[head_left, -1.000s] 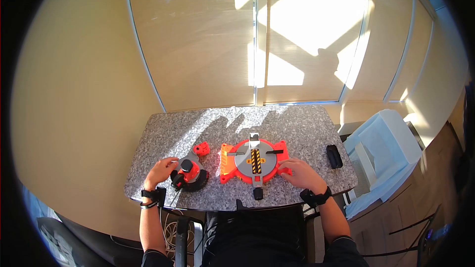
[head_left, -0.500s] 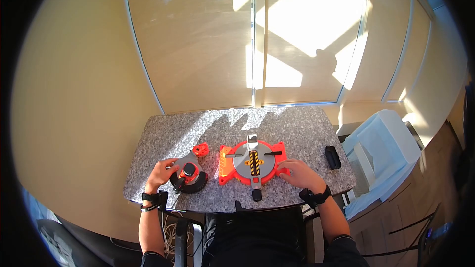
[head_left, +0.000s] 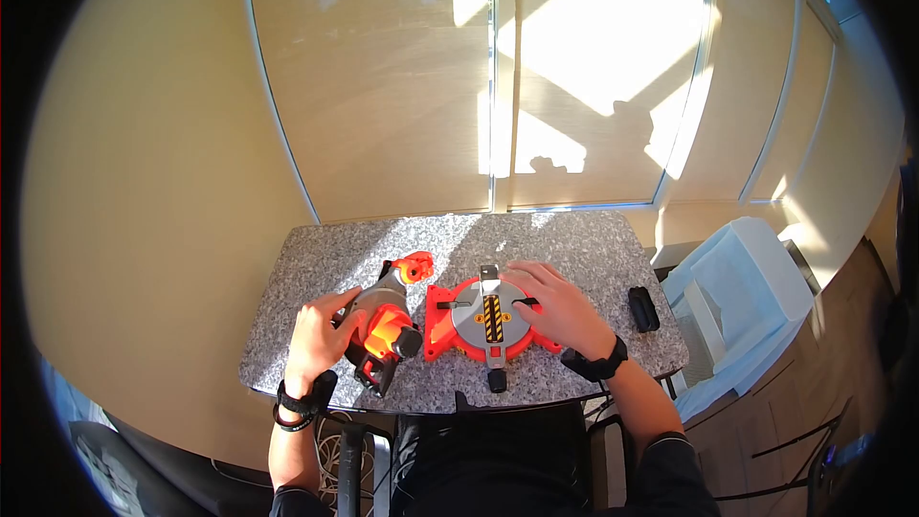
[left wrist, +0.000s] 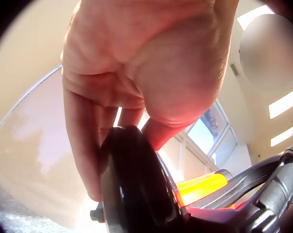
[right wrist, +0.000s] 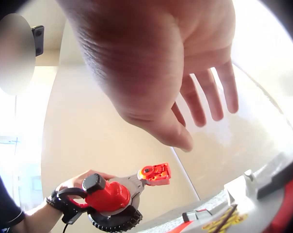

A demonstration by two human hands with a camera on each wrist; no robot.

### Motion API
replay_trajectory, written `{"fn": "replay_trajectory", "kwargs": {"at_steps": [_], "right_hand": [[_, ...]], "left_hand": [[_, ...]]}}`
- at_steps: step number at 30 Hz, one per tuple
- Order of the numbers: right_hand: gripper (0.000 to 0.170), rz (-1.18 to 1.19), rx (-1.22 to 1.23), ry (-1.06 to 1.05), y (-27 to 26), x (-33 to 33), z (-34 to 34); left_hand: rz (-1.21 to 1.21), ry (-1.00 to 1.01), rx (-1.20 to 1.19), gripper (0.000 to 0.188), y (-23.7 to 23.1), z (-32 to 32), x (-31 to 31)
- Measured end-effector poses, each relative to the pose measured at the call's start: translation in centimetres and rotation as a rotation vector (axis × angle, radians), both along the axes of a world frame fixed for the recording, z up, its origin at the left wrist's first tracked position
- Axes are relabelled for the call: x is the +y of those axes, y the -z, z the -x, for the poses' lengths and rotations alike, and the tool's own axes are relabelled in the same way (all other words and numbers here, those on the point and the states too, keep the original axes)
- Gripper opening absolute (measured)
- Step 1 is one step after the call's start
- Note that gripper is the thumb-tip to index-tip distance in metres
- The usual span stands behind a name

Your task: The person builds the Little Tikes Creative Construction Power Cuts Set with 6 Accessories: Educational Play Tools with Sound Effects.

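The left hand grips a red, grey and black toy saw head by its side, tilted and apparently raised over the table. In the left wrist view, fingers and thumb pinch a black rounded part of it. Just right of it lies a round red and grey saw base with a yellow-black striped strip. Above the base's right side hovers the right hand, fingers extended and holding nothing; the right wrist view shows this hand over the base's striped part.
A black case lies near the right edge of the speckled table. Beyond the table's right side stands a chair with a light blue cover. Blinds hang behind the table.
The left hand has lifted and turned the saw head, moving it right towards the base. The right hand has left the base's right edge and moved up and inward over it.
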State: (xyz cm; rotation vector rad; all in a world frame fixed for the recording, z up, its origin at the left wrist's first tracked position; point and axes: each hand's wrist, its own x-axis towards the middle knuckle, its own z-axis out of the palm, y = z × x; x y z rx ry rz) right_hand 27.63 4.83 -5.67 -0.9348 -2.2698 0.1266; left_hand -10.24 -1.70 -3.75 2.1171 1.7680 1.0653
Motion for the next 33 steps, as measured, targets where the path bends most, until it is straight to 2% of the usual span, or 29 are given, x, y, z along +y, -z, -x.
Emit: {"fn": "replay_trajectory", "kwargs": {"at_steps": [1,3,7,9,13,18,21,24,27,32,33], "right_hand": [[0.047,0.000,0.000,0.001,-0.5,0.0,0.7],[0.052,-0.150,-0.031,-0.024,-1.3,0.1,2.1],[0.057,-0.220,-0.055,-0.061,-2.2,0.2,4.2],[0.059,-0.333,-0.110,-0.105,-2.3,0.5,4.9],[0.058,-0.369,-0.106,-0.116,-2.2,1.2,5.5],[0.048,-0.532,-0.271,-0.082,-0.4,2.2,5.7],[0.043,-0.619,-0.263,-0.113,0.4,2.3,5.3],[0.036,-0.650,-0.218,-0.123,0.5,2.3,5.1],[0.042,-0.674,-0.229,-0.117,0.9,2.8,4.8],[0.042,-0.591,-0.150,-0.106,0.1,2.9,4.4],[0.043,-0.534,-0.111,-0.110,-0.1,2.9,4.2]], "left_hand": [[-0.033,0.016,0.012,0.040,-0.4,-0.8,-0.2],[-0.080,0.042,0.039,0.039,-1.1,-2.6,-0.8],[-0.096,0.098,0.003,0.038,-1.7,-5.4,-1.3],[-0.082,0.103,0.000,0.037,-2.4,-6.8,-1.6],[-0.102,0.124,-0.007,0.037,-2.5,-8.5,-1.7],[-0.116,0.148,-0.013,0.037,-2.3,-9.7,-1.5],[-0.121,0.159,0.025,0.036,-2.3,-9.9,-1.3],[-0.127,0.175,0.039,0.035,-2.3,-10.0,-1.2],[-0.141,0.184,0.046,0.035,-2.4,-10.2,-1.1],[-0.161,0.163,0.022,0.037,-2.5,-10.4,-1.0],[-0.133,0.182,-0.100,0.037,-2.5,-10.4,-1.0]]}}
